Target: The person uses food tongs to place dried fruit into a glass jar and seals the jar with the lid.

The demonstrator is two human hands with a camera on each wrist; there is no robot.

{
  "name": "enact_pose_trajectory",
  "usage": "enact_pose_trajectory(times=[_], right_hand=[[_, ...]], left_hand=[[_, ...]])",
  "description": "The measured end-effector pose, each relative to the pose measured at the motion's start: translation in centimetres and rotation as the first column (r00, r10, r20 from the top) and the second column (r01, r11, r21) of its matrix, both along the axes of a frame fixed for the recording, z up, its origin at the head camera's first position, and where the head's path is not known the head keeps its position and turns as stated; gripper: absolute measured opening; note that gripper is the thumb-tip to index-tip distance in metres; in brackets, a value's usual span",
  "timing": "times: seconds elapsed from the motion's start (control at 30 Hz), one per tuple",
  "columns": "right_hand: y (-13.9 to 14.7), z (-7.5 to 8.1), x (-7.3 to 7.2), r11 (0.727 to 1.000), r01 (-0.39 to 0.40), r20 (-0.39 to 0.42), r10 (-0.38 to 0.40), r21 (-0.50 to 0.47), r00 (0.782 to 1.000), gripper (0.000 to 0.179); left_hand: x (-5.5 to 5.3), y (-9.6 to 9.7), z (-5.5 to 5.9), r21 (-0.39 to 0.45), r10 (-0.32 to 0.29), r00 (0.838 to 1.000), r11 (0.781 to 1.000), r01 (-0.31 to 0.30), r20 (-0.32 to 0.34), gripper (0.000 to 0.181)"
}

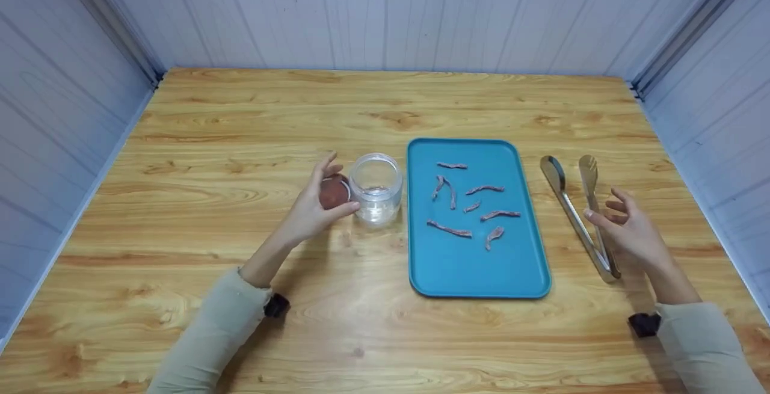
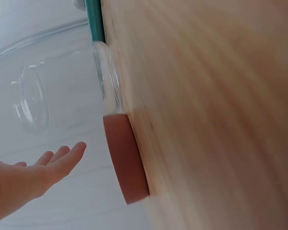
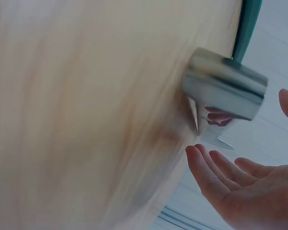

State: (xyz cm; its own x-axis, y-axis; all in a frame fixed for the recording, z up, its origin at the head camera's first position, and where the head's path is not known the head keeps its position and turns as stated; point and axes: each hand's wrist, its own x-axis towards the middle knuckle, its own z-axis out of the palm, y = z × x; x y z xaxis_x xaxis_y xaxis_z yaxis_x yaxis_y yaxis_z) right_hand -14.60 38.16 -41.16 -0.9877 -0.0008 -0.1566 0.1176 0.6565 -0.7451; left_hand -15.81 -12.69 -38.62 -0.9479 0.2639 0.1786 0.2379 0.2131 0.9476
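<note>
A clear jar [image 1: 377, 198] without its lid stands upright on the table. Right beside its base lies a reddish-brown round lid [image 2: 126, 158], partly hidden by my hand in the head view. My left hand [image 1: 313, 206] is spread above the lid, holding nothing, its thumb overlapping the jar's edge in the head view. Metal food tongs [image 1: 574, 213] rest with arms apart to the right of the tray. Over their right arm hovers my right hand [image 1: 631, 228], fingers loosely bent and grasping nothing; the right wrist view shows the tongs' hinge end [image 3: 225, 84] near the fingertips.
A blue tray [image 1: 475, 277] lies between jar and tongs. Several thin brownish strips, like dried meat [image 1: 450, 229], are scattered on it. Pale panelled walls [image 1: 385, 15] close off the table [image 1: 289, 105] at the back and both sides.
</note>
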Motion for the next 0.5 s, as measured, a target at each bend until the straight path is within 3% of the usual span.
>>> enact_pose_trajectory(times=[0.1,0.27,0.4,0.5], right_hand=[[0.0,-0.1,-0.1,1.000,-0.008,0.016,0.008,0.009,1.000,0.086],[-0.2,-0.2,-0.2,1.000,-0.020,0.027,0.020,-0.001,0.999,0.088],[-0.5,-0.4,-0.3,1.000,-0.015,0.031,0.015,0.013,0.999,0.091],[-0.7,-0.5,-0.4,0.999,-0.011,0.030,0.010,0.046,0.999,0.094]], left_hand=[[0.1,0.7,0.6,0.043,-0.045,0.998,0.998,0.043,0.036,0.086],[-0.4,1.3,0.5,0.115,-0.115,0.992,0.987,0.109,0.054,0.087],[-0.6,1.6,0.4,0.119,-0.135,0.988,0.985,0.126,0.071,0.087],[-0.7,1.8,0.4,0.074,-0.119,0.990,0.991,0.113,0.080,0.088]])
